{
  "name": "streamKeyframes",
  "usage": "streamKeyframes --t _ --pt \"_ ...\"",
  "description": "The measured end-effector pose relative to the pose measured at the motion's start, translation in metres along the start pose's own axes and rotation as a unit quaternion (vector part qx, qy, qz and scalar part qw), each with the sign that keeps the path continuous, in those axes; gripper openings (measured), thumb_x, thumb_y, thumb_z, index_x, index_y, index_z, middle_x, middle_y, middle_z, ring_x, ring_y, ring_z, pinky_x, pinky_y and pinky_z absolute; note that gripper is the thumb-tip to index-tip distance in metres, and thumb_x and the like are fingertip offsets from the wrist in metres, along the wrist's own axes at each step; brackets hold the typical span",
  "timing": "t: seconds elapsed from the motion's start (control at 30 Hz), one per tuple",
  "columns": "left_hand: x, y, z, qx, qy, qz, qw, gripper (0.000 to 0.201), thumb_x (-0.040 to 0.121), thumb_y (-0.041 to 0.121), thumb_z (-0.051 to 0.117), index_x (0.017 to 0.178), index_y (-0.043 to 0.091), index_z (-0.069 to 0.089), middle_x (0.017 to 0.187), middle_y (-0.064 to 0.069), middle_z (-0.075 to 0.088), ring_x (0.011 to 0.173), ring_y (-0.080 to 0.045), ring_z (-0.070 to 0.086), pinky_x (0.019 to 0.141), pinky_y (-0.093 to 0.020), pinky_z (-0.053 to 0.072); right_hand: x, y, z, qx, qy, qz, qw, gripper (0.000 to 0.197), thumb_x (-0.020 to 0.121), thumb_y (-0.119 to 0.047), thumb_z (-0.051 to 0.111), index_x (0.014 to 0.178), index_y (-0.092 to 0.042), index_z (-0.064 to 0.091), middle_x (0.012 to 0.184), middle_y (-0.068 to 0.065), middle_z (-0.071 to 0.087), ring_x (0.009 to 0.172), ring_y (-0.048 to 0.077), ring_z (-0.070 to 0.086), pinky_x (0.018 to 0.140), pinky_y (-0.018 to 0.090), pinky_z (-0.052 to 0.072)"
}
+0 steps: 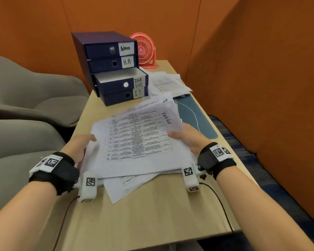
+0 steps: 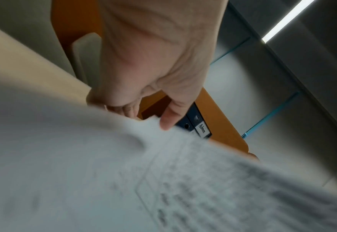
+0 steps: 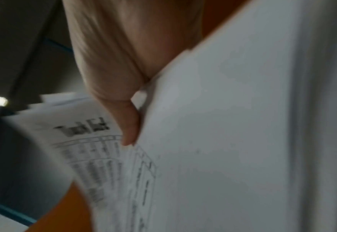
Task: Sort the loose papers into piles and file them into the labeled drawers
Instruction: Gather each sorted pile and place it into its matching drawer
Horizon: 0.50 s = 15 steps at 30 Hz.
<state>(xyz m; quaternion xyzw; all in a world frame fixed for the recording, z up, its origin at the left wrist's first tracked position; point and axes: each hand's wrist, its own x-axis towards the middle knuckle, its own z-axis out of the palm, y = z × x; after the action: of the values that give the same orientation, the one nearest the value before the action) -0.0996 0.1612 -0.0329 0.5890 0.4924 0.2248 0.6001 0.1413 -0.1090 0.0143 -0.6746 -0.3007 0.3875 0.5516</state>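
Both hands held a stack of printed papers point(image 1: 134, 142) above a light wooden desk point(image 1: 152, 214). The left hand point(image 1: 80, 147) gripped the stack's left edge, thumb on top; the right hand point(image 1: 187, 138) gripped its right edge, where sheets headed "Task List" fanned upward. Behind stood a dark drawer unit point(image 1: 111, 67) labeled Admin, H.R, Task List and I.T, its Task List drawer point(image 1: 121, 79) pulled open. More papers point(image 1: 168, 82) lay beside the unit, near a red fan point(image 1: 145, 49).

head: bright, even, edges bowed | 2 wrist views: dim, blurred (ceiling strip light point(image 2: 282, 20) glares)
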Motion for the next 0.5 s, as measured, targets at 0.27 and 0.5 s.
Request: streamKeyframes --t 0.27,0.5 --pt "-0.080 0.106 -0.017 -0.121 0.055 0.368 0.920 0.026 0.086 0.008 0.049 0.101 0.026 0.060 0.112 -0.003 0.064 0.102 -0.016 0.061 0.083 -0.030 0.051 -0.023 -0.090 -0.009 0.013 -0.020 -0.221 0.975 0.039 0.094 0.001 0.058 0.132 -0.008 0.057 0.124 0.006 0.069 0.114 0.024 0.066 0.089 0.039 0.057" --pt "-0.069 0.080 -0.003 -0.112 0.023 0.344 0.932 0.019 0.080 0.025 0.051 0.095 0.015 0.056 0.092 -0.004 0.056 0.082 -0.015 0.054 0.069 -0.031 0.044 -0.005 -0.056 -0.020 -0.023 -0.004 -0.204 0.979 0.042 0.093 -0.021 0.067 0.134 -0.017 0.059 0.133 0.004 0.063 0.124 0.024 0.059 0.109 0.053 0.041"
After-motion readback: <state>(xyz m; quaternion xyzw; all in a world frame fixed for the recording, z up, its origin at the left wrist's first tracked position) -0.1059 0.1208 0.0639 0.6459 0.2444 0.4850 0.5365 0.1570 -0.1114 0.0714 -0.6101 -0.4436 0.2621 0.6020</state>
